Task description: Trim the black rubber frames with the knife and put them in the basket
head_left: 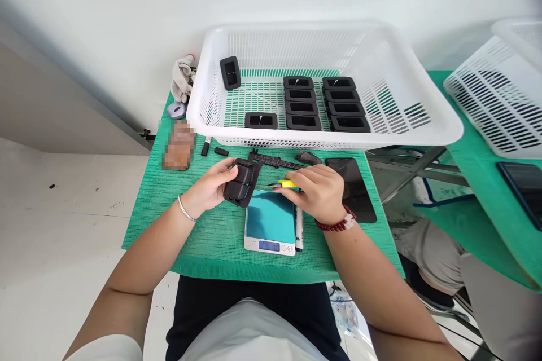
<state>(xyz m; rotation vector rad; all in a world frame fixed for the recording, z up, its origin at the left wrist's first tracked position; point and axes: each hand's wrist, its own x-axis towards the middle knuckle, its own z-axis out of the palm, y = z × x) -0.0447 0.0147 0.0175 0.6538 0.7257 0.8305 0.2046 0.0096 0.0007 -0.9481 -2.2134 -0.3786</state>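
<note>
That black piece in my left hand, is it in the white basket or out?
Out. Your left hand holds the black piece on the near side of the white basket, outside its rim.

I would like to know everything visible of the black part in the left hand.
The black part looks moulded from plastic or rubber. Two rounded bulges, separated by a groove, rise from a flat flange. It is held tilted in the left hand, near the upper left corner of the scale. A yellow tool in the right hand points toward it; contact is unclear.
</note>
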